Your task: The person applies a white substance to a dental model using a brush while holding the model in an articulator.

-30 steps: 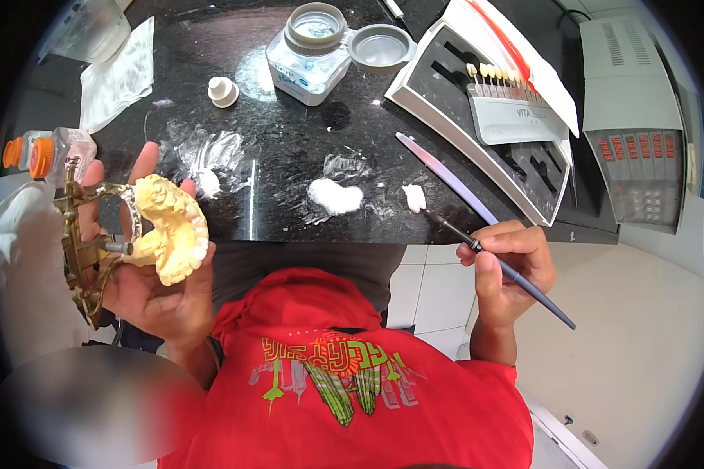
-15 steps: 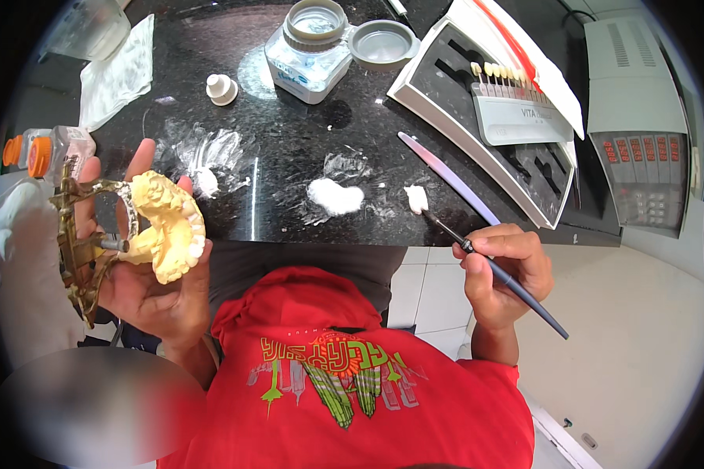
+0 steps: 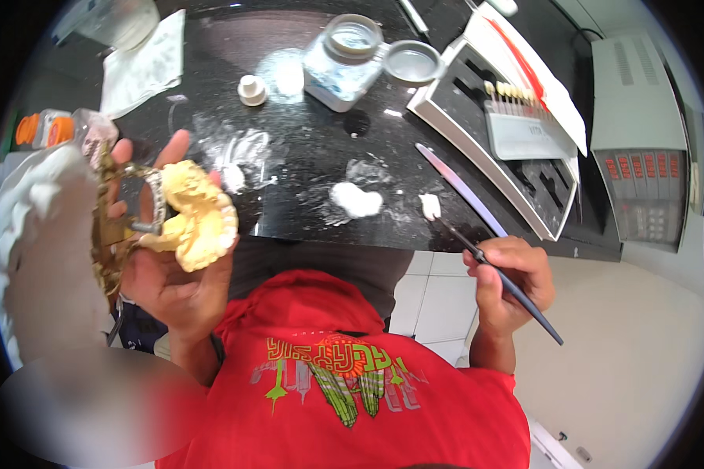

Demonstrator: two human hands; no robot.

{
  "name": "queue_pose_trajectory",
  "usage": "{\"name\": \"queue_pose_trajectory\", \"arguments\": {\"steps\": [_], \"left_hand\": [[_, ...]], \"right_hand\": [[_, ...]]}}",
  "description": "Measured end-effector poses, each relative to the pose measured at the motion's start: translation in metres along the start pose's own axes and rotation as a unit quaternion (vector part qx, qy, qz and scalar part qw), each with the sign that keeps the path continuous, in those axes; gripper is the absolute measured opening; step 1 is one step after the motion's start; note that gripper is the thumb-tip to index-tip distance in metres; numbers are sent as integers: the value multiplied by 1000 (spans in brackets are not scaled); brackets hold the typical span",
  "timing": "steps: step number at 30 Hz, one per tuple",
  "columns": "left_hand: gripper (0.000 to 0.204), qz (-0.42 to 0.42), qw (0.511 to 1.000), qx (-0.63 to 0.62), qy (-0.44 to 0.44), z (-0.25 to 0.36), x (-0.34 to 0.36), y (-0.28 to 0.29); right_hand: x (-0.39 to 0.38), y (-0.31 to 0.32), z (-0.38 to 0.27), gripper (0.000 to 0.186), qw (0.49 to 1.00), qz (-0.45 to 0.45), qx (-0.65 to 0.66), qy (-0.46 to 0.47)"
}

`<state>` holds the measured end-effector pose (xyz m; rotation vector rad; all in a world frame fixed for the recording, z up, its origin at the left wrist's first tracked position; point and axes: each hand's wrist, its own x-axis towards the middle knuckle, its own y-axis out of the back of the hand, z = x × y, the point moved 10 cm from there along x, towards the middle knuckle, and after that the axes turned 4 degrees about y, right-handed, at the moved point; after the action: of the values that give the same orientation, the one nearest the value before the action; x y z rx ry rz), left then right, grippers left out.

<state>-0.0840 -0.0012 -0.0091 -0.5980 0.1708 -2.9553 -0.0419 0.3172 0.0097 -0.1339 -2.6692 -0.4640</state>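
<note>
My left hand (image 3: 176, 293) is closed round a brass-coloured dental articulator (image 3: 105, 219) that carries a yellow dental cast (image 3: 199, 219) with a few white teeth along its right edge. The fingers reach up behind the frame, and the thumb lies by the cast's lower right. In my right hand (image 3: 512, 281) a slim brush (image 3: 516, 291) with a dark blue handle is pinched between thumb and fingers. Its tip points up and left, at the lower edge of a small white dab (image 3: 430, 206) on the black counter (image 3: 305, 234). Whether the tip touches the dab I cannot tell.
White powder heaps (image 3: 357, 201) lie mid-counter. Behind stand an uncapped square jar (image 3: 343, 74) and a white stopper (image 3: 252, 91). A lilac stick (image 3: 461, 187) lies beside a tooth shade guide (image 3: 528, 133) in its case. Orange-capped bottles (image 3: 59, 129) and a large white scalloped object (image 3: 47, 250) are left.
The whole view has shifted, so the counter and cast appear farther right. More of the white scalloped object shows. Both hands keep their holds, and the brush tip remains by the dab.
</note>
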Motion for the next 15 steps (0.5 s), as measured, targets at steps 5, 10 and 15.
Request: {"name": "queue_pose_trajectory", "arguments": {"steps": [5,10,15], "left_hand": [[89,-97,991,83,-50,3,-2,-13],[88,-28,994,101,-18,2,1,-8],[76,-35,998,55,10,-10,-6,1]], "right_hand": [[7,-8,-17,19,994,19,97,39],[38,-60,-40,17,980,-64,156,105],[48,-107,-62,24,969,-110,92,202]]}}
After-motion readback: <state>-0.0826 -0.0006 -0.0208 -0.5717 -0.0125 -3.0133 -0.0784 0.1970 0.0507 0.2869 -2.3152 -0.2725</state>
